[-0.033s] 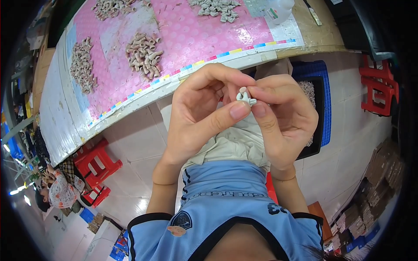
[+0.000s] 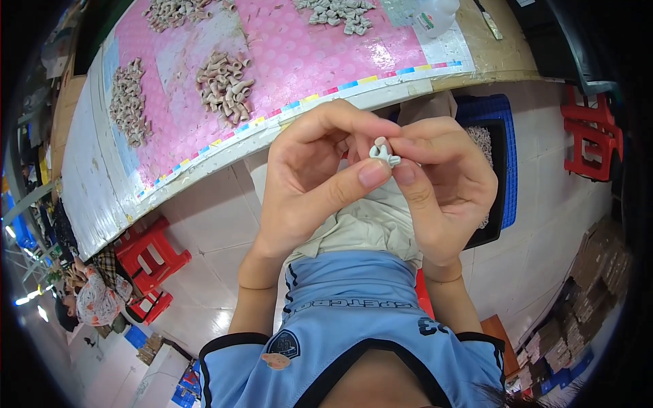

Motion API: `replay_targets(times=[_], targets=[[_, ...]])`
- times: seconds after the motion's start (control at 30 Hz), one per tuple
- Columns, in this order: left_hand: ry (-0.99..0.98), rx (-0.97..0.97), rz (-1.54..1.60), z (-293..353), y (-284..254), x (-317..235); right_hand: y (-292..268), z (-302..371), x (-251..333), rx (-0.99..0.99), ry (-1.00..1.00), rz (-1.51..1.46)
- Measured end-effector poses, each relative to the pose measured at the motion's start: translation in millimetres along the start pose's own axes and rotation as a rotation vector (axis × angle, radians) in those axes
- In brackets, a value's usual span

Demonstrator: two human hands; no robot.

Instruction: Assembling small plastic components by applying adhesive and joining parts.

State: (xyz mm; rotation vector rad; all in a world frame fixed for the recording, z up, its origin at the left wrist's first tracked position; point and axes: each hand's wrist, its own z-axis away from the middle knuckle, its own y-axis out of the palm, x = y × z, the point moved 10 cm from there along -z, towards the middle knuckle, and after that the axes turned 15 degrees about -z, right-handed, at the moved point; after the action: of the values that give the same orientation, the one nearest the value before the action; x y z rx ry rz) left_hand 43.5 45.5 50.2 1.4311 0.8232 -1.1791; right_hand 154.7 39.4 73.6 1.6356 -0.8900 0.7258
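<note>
Between my two hands is a small pale grey moulded piece [image 2: 385,156] with a pinkish-beige knob at its top and stubby branches below. My left hand [image 2: 306,177] pinches it from the left, thumb tip against its lower side. From the right, my right hand [image 2: 449,177] grips it between thumb and fingertips. Both hands are closed on it, above my lap and just short of the table edge. The fingertips cover part of the piece. Beyond them on the table lie a pile of beige-pink tubular pieces [image 2: 224,88] and a pile of pale grey pieces [image 2: 338,15].
The table [image 2: 286,61] has a pink dotted covering. More beige pieces [image 2: 129,102] lie at its left. A black tray [image 2: 500,183] of small pieces stands in a blue crate [image 2: 509,211] to my right. Red stools [image 2: 592,136] stand at both sides. Another person [image 2: 98,296] sits far left.
</note>
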Motion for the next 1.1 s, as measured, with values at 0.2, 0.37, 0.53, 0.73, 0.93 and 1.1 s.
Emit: replay_targets(times=[0.2,0.37,0.53,0.73,0.93,1.1], targets=[[0.054,0.047,0.048,0.8,0.0,-2.2,3.6,1.3,1.8,0.048,-0.001,-0.081],[0.145,0.065,0.028,2.0,-2.0,-11.7,5.4,1.7,-5.5,0.04,0.095,-0.234],[0.179,0.067,0.001,1.3,-3.8,-14.4,6.0,3.1,-12.4,0.035,0.172,-0.386],[0.224,0.118,0.015,-0.1,-2.4,-17.6,10.5,3.7,-20.0,0.065,0.252,-0.524],[0.321,0.116,-0.056,1.1,0.3,-26.3,13.9,4.5,-31.5,0.013,0.398,-0.718],[0.376,0.082,-0.116,1.9,5.3,-33.4,17.9,5.1,-30.9,0.03,0.376,-0.796]])
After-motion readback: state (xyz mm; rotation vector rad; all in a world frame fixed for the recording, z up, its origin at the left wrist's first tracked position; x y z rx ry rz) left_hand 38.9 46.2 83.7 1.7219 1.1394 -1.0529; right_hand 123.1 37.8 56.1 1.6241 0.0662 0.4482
